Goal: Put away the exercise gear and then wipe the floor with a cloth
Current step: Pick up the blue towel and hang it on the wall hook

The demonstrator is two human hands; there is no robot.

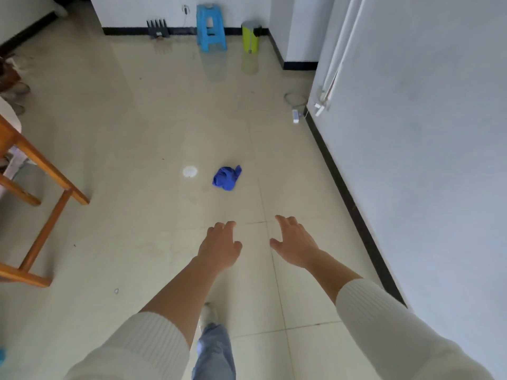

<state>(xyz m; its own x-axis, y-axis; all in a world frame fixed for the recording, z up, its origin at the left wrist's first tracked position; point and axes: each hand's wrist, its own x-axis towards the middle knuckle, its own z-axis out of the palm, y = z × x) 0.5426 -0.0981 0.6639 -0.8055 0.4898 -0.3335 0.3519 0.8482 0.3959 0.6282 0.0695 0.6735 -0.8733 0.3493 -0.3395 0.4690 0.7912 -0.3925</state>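
A crumpled blue cloth lies on the pale tiled floor in the middle of the room. Both my arms reach forward over the floor, short of the cloth. My left hand is empty with its fingers loosely bent. My right hand is beside it, fingers spread and relaxed, holding nothing. Neither hand touches the cloth. No exercise gear shows in this view.
A wooden chair stands at the left. At the far wall are a blue plastic stool, a yellow-green pedal bin and a dark rack. A white wall runs along the right, with a small white device at its base. My shoe is below.
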